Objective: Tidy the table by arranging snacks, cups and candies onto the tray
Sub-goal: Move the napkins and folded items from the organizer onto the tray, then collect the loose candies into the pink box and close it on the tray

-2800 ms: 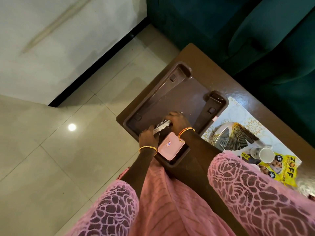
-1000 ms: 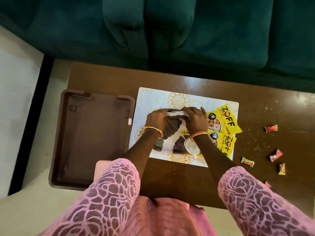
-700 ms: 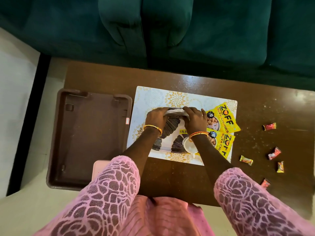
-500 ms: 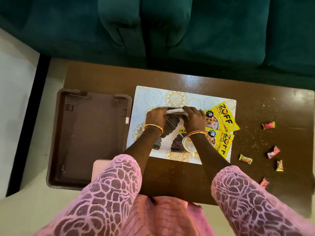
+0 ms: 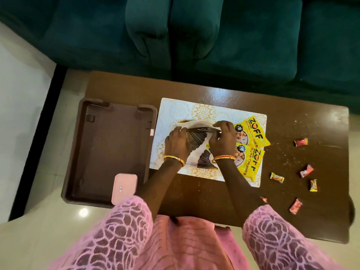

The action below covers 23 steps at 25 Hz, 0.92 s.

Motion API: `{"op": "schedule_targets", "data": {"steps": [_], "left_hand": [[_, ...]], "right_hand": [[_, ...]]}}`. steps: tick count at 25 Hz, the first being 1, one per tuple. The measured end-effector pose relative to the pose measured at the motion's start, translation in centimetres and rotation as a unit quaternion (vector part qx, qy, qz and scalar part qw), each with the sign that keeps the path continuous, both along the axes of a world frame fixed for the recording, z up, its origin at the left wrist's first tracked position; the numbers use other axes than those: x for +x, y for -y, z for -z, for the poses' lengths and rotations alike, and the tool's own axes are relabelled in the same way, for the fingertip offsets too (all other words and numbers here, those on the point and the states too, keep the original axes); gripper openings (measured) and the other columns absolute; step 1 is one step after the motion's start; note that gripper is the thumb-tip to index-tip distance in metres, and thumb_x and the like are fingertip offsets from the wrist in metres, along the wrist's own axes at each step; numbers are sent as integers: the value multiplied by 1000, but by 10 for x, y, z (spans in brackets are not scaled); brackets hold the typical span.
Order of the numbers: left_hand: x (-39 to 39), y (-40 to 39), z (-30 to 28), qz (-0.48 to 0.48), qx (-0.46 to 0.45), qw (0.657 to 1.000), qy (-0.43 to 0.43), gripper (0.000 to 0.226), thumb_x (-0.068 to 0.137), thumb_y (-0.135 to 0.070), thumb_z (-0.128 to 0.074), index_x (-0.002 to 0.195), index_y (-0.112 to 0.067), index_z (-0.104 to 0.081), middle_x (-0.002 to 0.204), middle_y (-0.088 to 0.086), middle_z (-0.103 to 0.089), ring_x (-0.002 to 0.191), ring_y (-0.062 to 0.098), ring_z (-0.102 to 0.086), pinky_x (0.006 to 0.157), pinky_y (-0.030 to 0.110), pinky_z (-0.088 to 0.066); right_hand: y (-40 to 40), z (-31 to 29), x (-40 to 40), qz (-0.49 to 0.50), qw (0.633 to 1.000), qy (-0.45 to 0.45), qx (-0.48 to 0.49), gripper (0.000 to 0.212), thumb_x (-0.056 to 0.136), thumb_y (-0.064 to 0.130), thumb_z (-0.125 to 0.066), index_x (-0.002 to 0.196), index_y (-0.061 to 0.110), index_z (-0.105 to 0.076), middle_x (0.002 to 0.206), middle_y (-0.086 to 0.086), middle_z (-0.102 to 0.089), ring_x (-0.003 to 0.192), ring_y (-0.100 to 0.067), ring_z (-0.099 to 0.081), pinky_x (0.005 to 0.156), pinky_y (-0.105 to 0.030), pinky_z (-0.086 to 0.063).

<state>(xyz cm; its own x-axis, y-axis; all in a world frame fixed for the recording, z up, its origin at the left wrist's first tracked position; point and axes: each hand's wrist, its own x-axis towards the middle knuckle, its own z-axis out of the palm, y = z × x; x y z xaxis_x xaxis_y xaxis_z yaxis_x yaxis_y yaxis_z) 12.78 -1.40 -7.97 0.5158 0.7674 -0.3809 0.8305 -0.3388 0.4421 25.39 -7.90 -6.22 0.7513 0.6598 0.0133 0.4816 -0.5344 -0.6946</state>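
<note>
Both hands pinch the far edge of a white snack packet with black fan pattern (image 5: 196, 140) lying on the white gold-flowered placemat (image 5: 196, 109): left hand (image 5: 178, 142) fingers curled on its left side, right hand (image 5: 223, 140) fingertips pressed on its right. Two yellow ZOFF soya packets (image 5: 253, 133) lie just right. Brown plastic tray (image 5: 109, 151) left, holding a pink flat box (image 5: 124, 189). Wrapped candies (image 5: 306, 171) scattered on brown wooden table (image 5: 194, 197).

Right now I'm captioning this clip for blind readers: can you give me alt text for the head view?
Both hands, left hand and right hand, grip a white and black patterned packet on a floral placemat. A brown tray holding only a pink box sits to the left; two yellow snack packets and loose candies lie right.
</note>
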Motion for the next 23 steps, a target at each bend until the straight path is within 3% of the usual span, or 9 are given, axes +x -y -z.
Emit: {"op": "schedule_targets", "data": {"steps": [4,9,12,18,23], "left_hand": [[-72,32,-23,-57,30,995,75,34,87,-16,-53,119,-7,-58,126,15,-58,116,30,-54,97,43,-46],[-192,53,-16,-227,17,974,-8,35,86,-11,-53,120,1,-54,121,24,-57,111,40,-54,93,46,-45],[-248,48,-1,-283,-73,953,-77,41,88,-10,-52,126,7,-47,125,30,-53,115,44,-48,96,46,-38],[-278,35,20,-292,-166,940,-58,33,92,-13,-50,119,4,-58,121,25,-63,113,40,-56,96,40,-41],[-277,31,23,-356,-198,913,-27,27,92,-13,-53,113,3,-61,119,22,-64,113,37,-58,95,37,-43]], "right_hand": [[14,-25,-57,-17,998,11,65,12,72,-3,-50,69,0,-61,72,-19,-64,69,-33,-59,61,-32,-43],[32,-19,-140,-95,990,-103,8,10,76,7,-53,72,7,-62,68,-12,-66,60,-19,-56,58,-28,-46],[30,0,-193,-151,968,-170,-102,12,78,3,-58,84,6,-68,84,-15,-73,75,-28,-67,74,-35,-54],[3,29,-255,-167,933,-219,-230,33,85,5,-55,117,3,-60,116,-20,-66,109,-33,-61,100,-37,-45],[-9,38,-269,-100,934,-236,-250,32,88,8,-53,119,8,-61,117,-20,-66,109,-36,-61,98,-38,-46]]}}
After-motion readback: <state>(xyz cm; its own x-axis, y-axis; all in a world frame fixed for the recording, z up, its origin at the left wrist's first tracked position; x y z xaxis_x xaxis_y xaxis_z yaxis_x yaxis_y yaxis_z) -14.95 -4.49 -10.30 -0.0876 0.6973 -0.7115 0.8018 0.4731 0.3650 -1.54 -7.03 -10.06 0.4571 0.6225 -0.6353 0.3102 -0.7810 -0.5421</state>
